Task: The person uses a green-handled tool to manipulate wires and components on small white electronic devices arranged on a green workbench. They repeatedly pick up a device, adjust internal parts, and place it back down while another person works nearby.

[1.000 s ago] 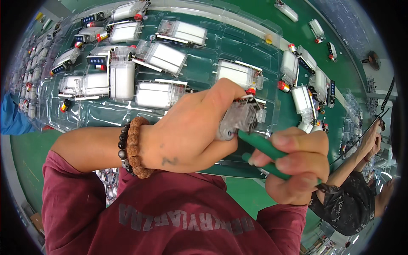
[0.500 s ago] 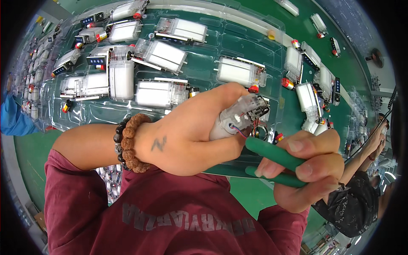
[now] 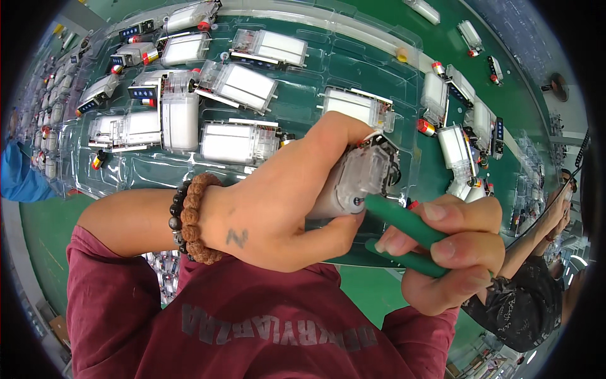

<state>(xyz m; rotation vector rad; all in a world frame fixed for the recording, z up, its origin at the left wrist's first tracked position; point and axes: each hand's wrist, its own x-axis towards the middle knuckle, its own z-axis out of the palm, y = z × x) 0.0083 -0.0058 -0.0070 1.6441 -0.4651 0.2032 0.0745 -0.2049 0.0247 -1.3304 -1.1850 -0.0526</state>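
Observation:
My left hand (image 3: 278, 196) wraps round a small device (image 3: 363, 174) with a white body, a clear plastic end and a dark circuit board on it. A round port on the device has small dark bits inside. My right hand (image 3: 457, 249) grips a hand tool with two green handles (image 3: 410, 224), probably pliers, spread slightly apart. The rounded tip of the upper handle is at the port, touching or nearly so. The tool's other end is hidden by my fingers.
Similar white devices (image 3: 240, 140) lie in clear plastic trays (image 3: 303, 85) on the green bench, several with red-and-yellow cylindrical parts. More devices (image 3: 457, 148) stand at the right. A co-worker in a dark shirt (image 3: 527, 309) is at the far right; blue cloth (image 3: 22, 170) hangs at the far left.
The device has turned in my left hand, bringing its port toward the green handle. The loose coloured wires seen at the port before no longer show outside it. My right hand has moved slightly.

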